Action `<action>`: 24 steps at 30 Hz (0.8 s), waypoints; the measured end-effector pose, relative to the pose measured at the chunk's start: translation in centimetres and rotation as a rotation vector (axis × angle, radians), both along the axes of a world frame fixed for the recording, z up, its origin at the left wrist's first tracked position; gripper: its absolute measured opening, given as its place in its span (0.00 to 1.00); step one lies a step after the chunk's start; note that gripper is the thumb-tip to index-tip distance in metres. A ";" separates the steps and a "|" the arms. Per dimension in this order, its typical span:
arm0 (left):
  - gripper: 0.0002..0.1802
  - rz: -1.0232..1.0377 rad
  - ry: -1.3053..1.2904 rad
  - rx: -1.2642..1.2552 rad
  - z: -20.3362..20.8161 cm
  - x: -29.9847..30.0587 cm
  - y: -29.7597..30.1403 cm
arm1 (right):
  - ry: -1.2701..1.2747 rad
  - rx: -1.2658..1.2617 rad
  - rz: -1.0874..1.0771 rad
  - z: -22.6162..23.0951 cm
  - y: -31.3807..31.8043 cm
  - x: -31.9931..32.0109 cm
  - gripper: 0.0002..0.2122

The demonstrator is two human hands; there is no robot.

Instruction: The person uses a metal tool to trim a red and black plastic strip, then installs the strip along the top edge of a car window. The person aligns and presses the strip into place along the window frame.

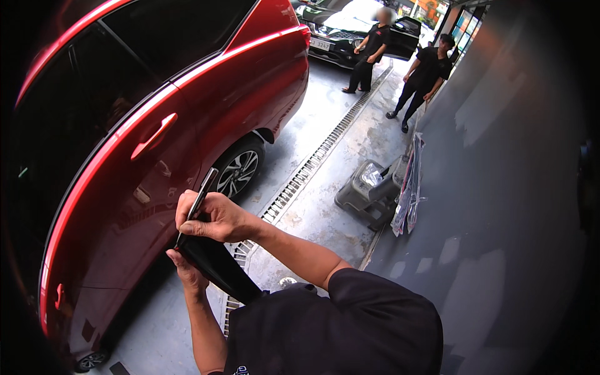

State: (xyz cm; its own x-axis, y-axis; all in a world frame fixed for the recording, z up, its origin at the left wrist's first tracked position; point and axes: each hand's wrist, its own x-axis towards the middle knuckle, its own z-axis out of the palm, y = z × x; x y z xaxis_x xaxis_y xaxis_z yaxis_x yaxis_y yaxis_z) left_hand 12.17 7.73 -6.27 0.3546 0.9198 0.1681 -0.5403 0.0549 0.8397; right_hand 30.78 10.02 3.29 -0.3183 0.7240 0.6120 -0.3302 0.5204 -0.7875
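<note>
My right hand [220,217] pinches a slim, dark pen-like tool [201,195] between thumb and fingers, its shiny upper end pointing up and away. The tool's lower tip reaches down to the thumb of my left hand [189,273]. A tiny red spot shows there, too small to name. The left fingers are mostly hidden behind the thumb, so whatever they hold cannot be made out. Both hands are just in front of the side of a red car [156,194], near its rear door. My black trouser leg [219,265] shows below the hands.
A floor drain grate [325,147] runs along the floor beside the car's rear wheel [239,170]. Grey plastic step stools [362,190] and plastic-wrapped sheets [409,187] stand by the grey wall [500,187]. Two people [373,50] [427,78] stand farther off, near a black car [337,37].
</note>
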 end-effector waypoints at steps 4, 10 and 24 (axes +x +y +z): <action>0.50 -0.039 -0.006 0.000 0.7 0.5 0.3 | -0.008 -0.024 -0.001 -0.4 -0.1 0.5 0.07; 0.58 -0.058 0.028 0.104 4.0 1.6 0.8 | 0.340 -0.048 -0.052 -0.4 -0.1 2.5 0.09; 0.62 0.232 0.321 0.423 4.7 0.6 1.3 | -0.283 0.311 -0.553 -1.2 -4.8 -2.4 0.16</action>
